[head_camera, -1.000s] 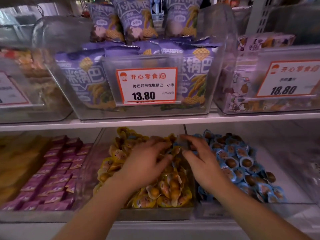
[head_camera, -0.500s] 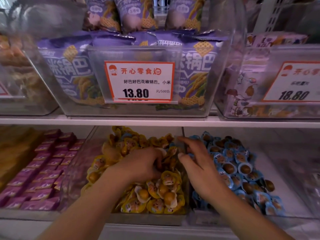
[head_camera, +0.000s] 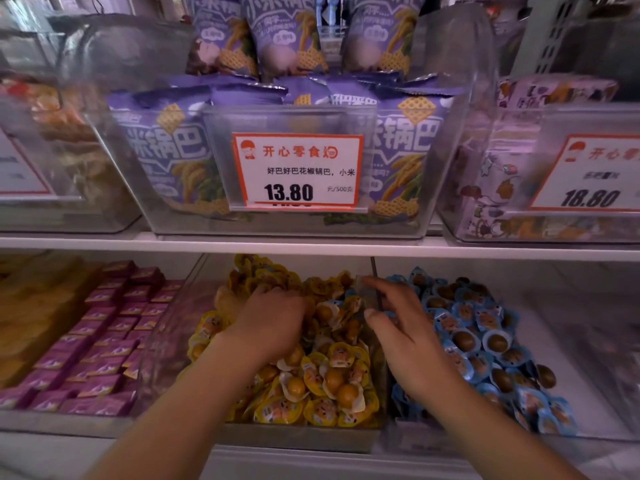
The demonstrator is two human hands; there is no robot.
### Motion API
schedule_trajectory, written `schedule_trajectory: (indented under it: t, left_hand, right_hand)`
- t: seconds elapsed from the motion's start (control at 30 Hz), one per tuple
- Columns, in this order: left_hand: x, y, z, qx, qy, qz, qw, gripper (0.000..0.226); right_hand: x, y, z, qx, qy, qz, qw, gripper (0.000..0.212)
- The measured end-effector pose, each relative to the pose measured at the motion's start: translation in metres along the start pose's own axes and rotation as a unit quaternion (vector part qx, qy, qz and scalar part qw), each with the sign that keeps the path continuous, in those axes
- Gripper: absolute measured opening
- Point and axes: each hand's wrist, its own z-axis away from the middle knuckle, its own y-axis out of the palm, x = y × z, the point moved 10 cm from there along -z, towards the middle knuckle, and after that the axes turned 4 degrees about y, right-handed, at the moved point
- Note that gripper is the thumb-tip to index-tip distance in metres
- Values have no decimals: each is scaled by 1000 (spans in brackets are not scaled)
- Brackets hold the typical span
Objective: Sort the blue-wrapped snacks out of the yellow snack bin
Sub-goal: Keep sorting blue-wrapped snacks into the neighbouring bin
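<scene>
Left hand [head_camera: 273, 323] palm-down, fingers curled into the heap of yellow-wrapped round snacks [head_camera: 329, 379] in the clear plastic bin [head_camera: 298, 439] on the lower shelf; whether anything is grasped, cannot tell. Right hand [head_camera: 405, 337] over the clear divider wall [head_camera: 375, 299], released, fingers spread. Blue-wrapped round snacks [head_camera: 481, 341] heaped just beside, right of that wall; one blue-edged wrapper [head_camera: 349, 295] among the yellow near the fingertips.

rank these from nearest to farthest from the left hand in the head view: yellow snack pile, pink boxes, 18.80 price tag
1. The yellow snack pile: the left hand is right on it, in the middle bin.
2. The pink boxes: in the next bin to the left, same lower shelf.
3. The 18.80 price tag: on the upper shelf, far right.
</scene>
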Motion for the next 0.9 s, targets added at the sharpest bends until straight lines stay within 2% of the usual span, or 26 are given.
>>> schedule_trajectory:
  t: [0.13,0.23,0.33,0.4,0.47,0.53,0.6,0.67,0.73,0.8,0.9]
  left_hand:
    - [-9,21,4,88,23,45,995,43]
    - [-11,28,1,93,19,42,995,52]
    - [-13,18,-3,31,19,14,999,56]
    - [-15,6,-3,-24,30,12,999,50]
    - [-10,-11,-3,-98,30,65,993,35]
    - [5,-25,-8,-159,-3,164,973,26]
    - [13,-35,-21,-191,-25,204,960,16]
    - [4,-29,-44,-135,-11,162,977,27]
    - [-20,-7,-65,-10,28,123,992,43]
    - [-36,17,-73,101,45,116,987,48]
    - [-43,30,-76,172,43,181,967,54]
  right_hand:
    - [0,1,-2,-5,-1,-2,1000,50]
    - [-2,1,-2,-9,0,-5,1000,49]
    - [-3,1,-2,-11,0,-7,1000,48]
    - [-3,1,-2,-11,0,-5,1000,48]
    - [-3,0,-3,-11,1,-3,1000,48]
    - [-3,0,-3,-12,4,0,1000,49]
    - [-3,0,-3,-13,4,0,1000,50]
    - [-2,0,-3,-11,5,-3,1000,49]
    - [-3,0,-3,-7,6,-4,1000,48]
    - [-3,1,-3,-4,6,-1,1000,47]
    - [-3,1,-4,-4,-1,12,1000,45]
